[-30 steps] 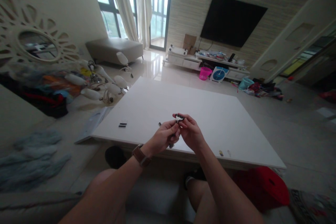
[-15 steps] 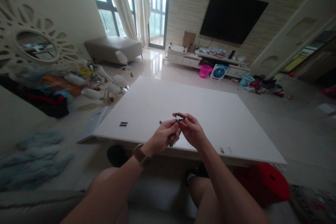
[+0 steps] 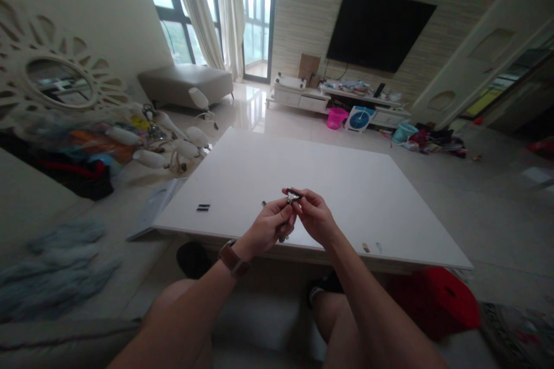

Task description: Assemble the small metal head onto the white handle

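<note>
Both my hands meet over the near edge of a white board lying flat in front of me. My right hand pinches a small black part with a metal bit at its fingertips. Closed around a thin dark tool, my left hand has its tip at that part. A brown watch sits on my left wrist. A small black piece lies on the board to the left, apart from both hands.
Tiny bits lie near the board's front right edge. A red stool stands under the right corner. A chandelier with white shades and clutter lie on the floor at left. Beyond the board are a TV stand and pink basket.
My hands have stayed together on the small part with only slight finger shifts. The view has tilted a little.
</note>
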Action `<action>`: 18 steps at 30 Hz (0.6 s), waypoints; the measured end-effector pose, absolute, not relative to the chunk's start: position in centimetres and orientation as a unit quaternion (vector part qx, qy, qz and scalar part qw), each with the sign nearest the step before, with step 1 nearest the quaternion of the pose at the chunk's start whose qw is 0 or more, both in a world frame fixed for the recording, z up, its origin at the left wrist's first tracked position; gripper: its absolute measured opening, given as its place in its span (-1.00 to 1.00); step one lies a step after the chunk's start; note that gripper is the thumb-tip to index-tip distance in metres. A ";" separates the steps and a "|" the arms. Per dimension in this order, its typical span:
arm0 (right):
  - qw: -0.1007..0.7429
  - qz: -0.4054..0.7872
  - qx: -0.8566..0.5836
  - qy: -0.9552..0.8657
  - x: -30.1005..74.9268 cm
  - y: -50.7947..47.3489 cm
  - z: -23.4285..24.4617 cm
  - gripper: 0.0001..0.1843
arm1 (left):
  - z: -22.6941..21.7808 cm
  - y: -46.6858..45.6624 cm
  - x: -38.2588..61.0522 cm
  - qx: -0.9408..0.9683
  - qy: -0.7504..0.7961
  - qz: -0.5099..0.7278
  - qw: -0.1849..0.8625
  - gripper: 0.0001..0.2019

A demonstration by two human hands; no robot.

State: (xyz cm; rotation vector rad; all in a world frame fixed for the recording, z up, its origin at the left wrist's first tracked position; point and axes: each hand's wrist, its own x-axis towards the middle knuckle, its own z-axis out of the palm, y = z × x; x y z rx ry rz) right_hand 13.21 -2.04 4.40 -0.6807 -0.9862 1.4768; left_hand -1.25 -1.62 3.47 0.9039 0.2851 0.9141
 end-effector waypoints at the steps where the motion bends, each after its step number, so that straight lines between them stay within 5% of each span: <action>1: 0.580 0.635 -0.291 -0.419 13.2 -2.1 4.4 -0.74 | 3.5 -1.7 -1.3 0.423 0.132 0.424 0.790 -0.76; 18: 0.612 0.555 -0.362 -0.432 13.2 -1.2 4.5 -0.74 | 3.7 -1.2 -1.1 0.362 0.163 0.425 0.813 -0.74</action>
